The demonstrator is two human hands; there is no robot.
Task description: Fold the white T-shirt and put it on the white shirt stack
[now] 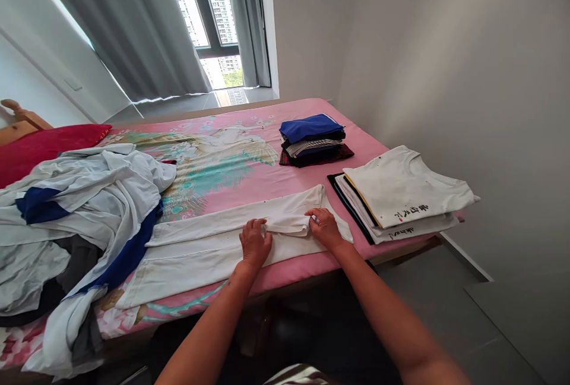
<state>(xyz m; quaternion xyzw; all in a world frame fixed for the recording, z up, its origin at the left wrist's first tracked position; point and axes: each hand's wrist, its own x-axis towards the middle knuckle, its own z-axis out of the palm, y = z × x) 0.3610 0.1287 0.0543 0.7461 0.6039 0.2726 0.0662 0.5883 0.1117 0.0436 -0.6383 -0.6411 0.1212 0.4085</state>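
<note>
Seemingly, right grip (327,229) pinching white garment (191,260) on bed (365,142); left grip (255,245) touching, closure unclear.

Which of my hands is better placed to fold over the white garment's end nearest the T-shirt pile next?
Probably your right hand: its fingers touch the white garment nearer the T-shirt pile, while your left hand rests farther along, towards the rumpled clothes.

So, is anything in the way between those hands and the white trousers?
Nothing visible. The left hand and right hand both lie directly on the trousers. The loose pile is by the leg ends and the folded shirts are beyond the other end, but neither comes between.
</note>
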